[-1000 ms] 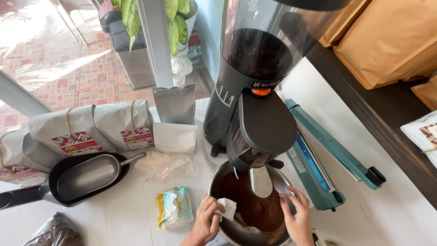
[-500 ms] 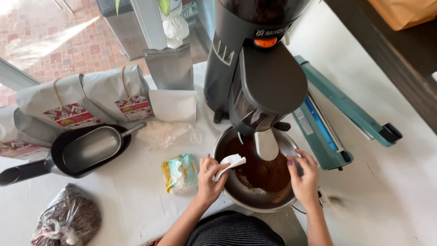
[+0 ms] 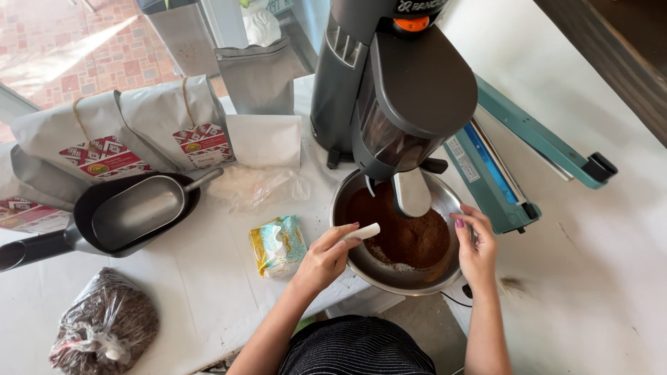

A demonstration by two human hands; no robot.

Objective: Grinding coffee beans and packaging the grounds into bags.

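Far left on the white table [image 3: 208, 278]: clear bag of beans [image 3: 104, 330], near edge. Behind it a metal scoop [image 3: 139, 206] lying in a dark pan [image 3: 90, 208]; grey paper sacks [image 3: 139, 135] beyond. Centre: small patterned packet [image 3: 278, 244], flat, just left of the left hand [image 3: 325, 255]. Left hand closed on a white spatula [image 3: 361, 232], its tip over the bowl's left rim. Steel bowl [image 3: 399, 274] under the grey grinder [image 3: 396, 97], holding brown ground coffee [image 3: 410, 232] heaped below the spout. Right hand [image 3: 476, 250] grips the bowl's right rim, fingers curled over it. Teal heat sealer [image 3: 514, 160] right of the grinder, arm raised.
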